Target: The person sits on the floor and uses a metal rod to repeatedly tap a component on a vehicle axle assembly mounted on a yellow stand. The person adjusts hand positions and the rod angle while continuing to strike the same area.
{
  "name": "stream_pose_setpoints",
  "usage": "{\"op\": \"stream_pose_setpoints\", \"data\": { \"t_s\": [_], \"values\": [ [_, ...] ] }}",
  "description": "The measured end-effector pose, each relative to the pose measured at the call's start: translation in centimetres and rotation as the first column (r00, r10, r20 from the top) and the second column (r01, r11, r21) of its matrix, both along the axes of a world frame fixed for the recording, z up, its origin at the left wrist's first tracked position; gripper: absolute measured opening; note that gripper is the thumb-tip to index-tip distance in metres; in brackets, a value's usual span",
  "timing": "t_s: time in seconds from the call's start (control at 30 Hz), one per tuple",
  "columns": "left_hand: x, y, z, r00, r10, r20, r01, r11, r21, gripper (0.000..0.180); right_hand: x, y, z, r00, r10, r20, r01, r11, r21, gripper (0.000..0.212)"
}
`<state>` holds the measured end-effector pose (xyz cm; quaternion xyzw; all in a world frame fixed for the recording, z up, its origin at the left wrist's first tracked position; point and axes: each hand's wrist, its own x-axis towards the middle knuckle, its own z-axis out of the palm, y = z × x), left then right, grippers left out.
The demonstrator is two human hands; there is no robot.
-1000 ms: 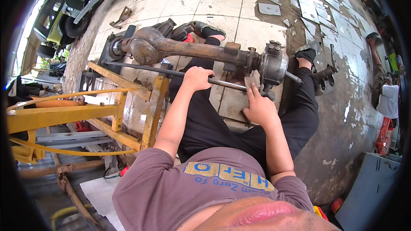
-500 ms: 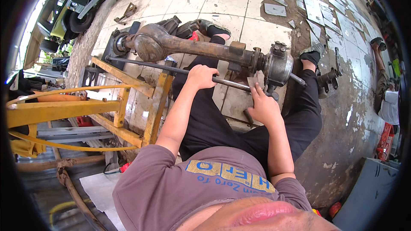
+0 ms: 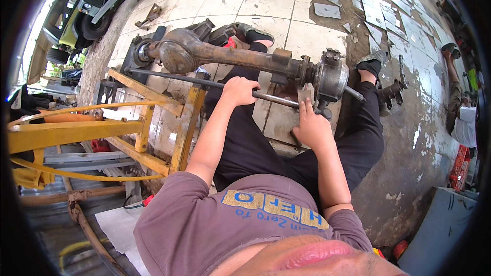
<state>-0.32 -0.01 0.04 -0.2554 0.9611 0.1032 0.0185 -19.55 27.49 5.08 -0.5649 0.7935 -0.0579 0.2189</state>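
A rusty axle housing [image 3: 240, 57] lies across in front of me, with a round grey steel knuckle [image 3: 331, 77] at its right end. Along its near side runs a long metal rod [image 3: 204, 83], which looks like a tie rod. My left hand [image 3: 240, 91] is wrapped round the rod near its middle. At the rod's right end, my right hand [image 3: 313, 125] presses a small flat grey-brown piece [image 3: 306, 93] with its first two fingers stretched along it. Whether that piece is sandpaper or a scraper I cannot tell. The thumb side of this hand is partly hidden.
A yellow metal frame [image 3: 186, 128] stands close on my left. Beyond my right foot lies a dark metal bracket part [image 3: 393, 94]. Broken tiles [image 3: 327, 10] cover the floor at the far right. A vehicle [image 3: 94, 13] is parked at the far left.
The flat piece under my right fingers has shifted slightly and tilts more upright. My right hand has moved a little; my left hand keeps its grip on the rod.
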Motion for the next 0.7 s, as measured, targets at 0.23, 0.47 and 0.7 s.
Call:
{"op": "stream_pose_setpoints", "data": {
  "t_s": [0.23,0.47,0.7],
  "values": [
    [0.1,0.1,0.1,1.0,0.014,0.008,-0.014,1.0,0.023,0.024,0.5,-0.1,1.4,1.0,0.001,-0.005,-0.001,0.998,0.065,0.092],
    [-0.1,0.1,0.5,0.999,0.032,0.042,-0.034,0.999,0.038,0.03,0.2,-0.2,0.9,1.0,0.004,-0.002,-0.004,0.999,0.054,0.093],
    [-0.2,0.1,0.4,0.999,0.021,0.046,-0.022,0.999,0.031,0.032,0.1,-0.1,0.3,1.0,-0.004,-0.024,0.004,1.0,0.028,0.092]
  ]
}}
